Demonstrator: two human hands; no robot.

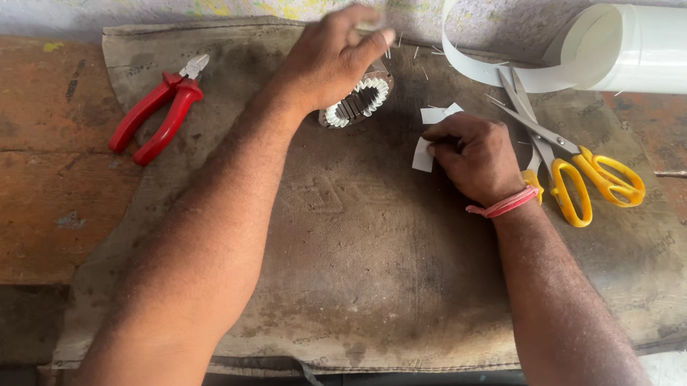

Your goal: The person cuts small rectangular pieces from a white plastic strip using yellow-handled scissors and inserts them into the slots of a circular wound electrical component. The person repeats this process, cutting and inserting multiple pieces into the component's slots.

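The left hand (331, 55) covers the rear half of the ring-shaped slotted metal core with white inserts (358, 101); its fingertips at 12 o'clock are motion-blurred. The right hand (475, 156) hides part of the small white paper strip (425, 146). The white plastic sheet roll (671, 49) is cut off at 2 o'clock. One blade pair of the yellow-handled scissors (566, 154) overlaps another.

Left hand (330, 59) raised, right hand (475, 156) curled, knuckles up

I count two yellow-handled scissors (566, 159) right of my right hand, one pair of red-handled pliers (158, 108) left of my left hand. One slotted stator core (357, 101), one white roll (663, 49).
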